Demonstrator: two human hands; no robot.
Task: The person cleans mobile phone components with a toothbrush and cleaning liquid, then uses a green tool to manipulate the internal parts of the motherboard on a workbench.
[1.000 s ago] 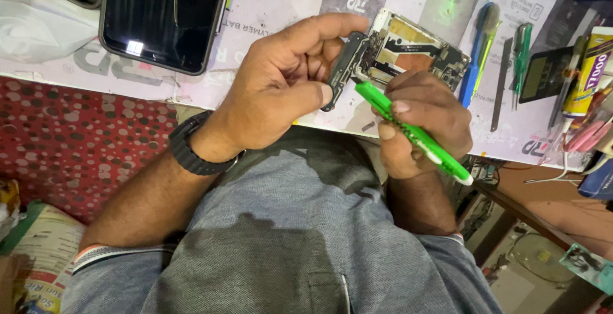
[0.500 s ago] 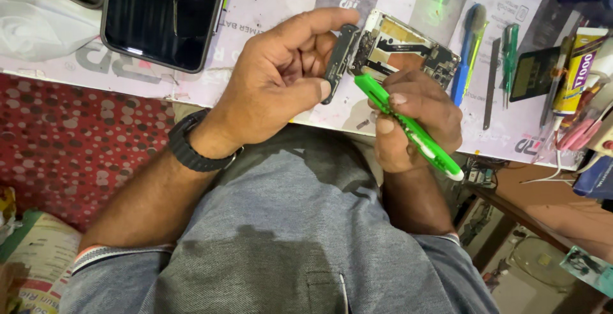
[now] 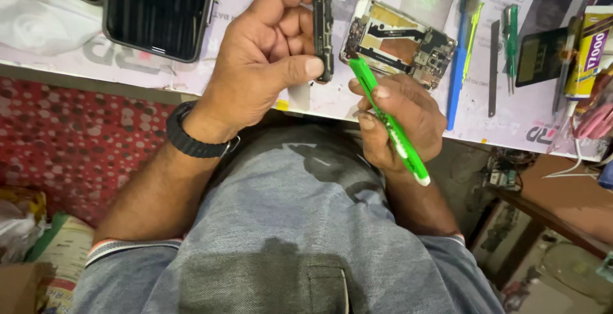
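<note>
My left hand point(image 3: 265, 65) pinches a narrow dark plastic cover piece point(image 3: 324, 36) between thumb and fingers, held upright just left of the opened phone point(image 3: 399, 39). The phone lies on the work mat with its circuit boards and metal shields exposed. My right hand point(image 3: 399, 122) grips a green screwdriver point(image 3: 383, 116) like a pen, its tip close to the phone's lower left edge. A black watch sits on my left wrist.
A black phone screen point(image 3: 159, 7) lies face up at the upper left of the printed work mat point(image 3: 485, 119). A blue tool point(image 3: 461, 52), a green screwdriver point(image 3: 511, 39), a flat metal pry tool point(image 3: 493, 65) and a yellow glue tube point(image 3: 586, 52) lie at the right. A red patterned cloth point(image 3: 76, 135) hangs below the table edge.
My left hand has lifted the dark cover piece away from the phone and moved it left. The phone's inside is now uncovered. The green screwdriver stays near the phone's edge.
</note>
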